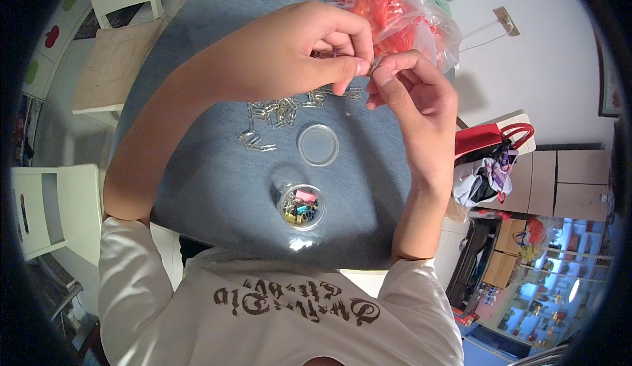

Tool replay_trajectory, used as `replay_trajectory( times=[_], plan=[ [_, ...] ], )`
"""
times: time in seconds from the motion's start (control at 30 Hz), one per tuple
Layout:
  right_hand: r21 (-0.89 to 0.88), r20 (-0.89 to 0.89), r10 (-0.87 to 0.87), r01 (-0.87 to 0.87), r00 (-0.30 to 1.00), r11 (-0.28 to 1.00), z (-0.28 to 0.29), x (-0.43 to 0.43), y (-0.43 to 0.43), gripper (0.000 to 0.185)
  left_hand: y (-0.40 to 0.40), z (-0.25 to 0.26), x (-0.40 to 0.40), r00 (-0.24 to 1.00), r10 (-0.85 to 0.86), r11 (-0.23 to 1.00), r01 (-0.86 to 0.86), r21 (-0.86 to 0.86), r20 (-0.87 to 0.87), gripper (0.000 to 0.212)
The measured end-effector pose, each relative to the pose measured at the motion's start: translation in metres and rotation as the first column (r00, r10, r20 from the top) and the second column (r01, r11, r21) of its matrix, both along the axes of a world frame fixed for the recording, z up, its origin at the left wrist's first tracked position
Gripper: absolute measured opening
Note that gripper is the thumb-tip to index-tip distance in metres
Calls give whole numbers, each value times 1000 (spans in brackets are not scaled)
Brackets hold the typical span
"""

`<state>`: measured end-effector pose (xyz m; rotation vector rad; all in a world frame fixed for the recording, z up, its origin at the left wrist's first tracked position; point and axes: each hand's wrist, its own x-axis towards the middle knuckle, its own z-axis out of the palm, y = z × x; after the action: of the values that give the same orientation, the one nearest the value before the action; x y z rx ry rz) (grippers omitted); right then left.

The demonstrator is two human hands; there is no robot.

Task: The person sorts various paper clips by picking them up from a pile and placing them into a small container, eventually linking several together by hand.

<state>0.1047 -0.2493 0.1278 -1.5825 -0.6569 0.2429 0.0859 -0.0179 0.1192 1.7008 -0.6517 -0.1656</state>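
Both my hands are raised over the far part of the blue-grey table, their fingertips close together. Between thumb and finger my left hand pinches a small metal paper clip; more clips seem to lie in its curled fingers. My right hand grips the same small clip from the other side. Below my hands lies a spread of metal paper clips, some apparently linked. Nearer me are a round clear plastic lid and a clear round tub holding coloured binder clips.
A clear plastic bag with red contents stands at the table's far right. White chairs are along the left side. A red handbag and other bags are beyond the table's right edge.
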Motion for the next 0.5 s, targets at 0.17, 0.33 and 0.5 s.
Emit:
replay_trajectory(
  times=[0.17, 0.33, 0.5],
  plan=[
    [-96, 138, -20, 33, 990, 995, -2, 0, 1, 12, -2, -1, -3, 998, 55, 998, -55, 12, 43, 4],
    [-158, 176, -60, 88, 983, 984, -5, 1, 3, 14, -6, 2, -8, 981, 124, 987, -138, 85, 151, 3],
    [-168, 201, -47, 82, 978, 982, -7, 2, 1, 11, -9, 4, -10, 941, 187, 963, -232, 138, 282, 7]
  ],
)
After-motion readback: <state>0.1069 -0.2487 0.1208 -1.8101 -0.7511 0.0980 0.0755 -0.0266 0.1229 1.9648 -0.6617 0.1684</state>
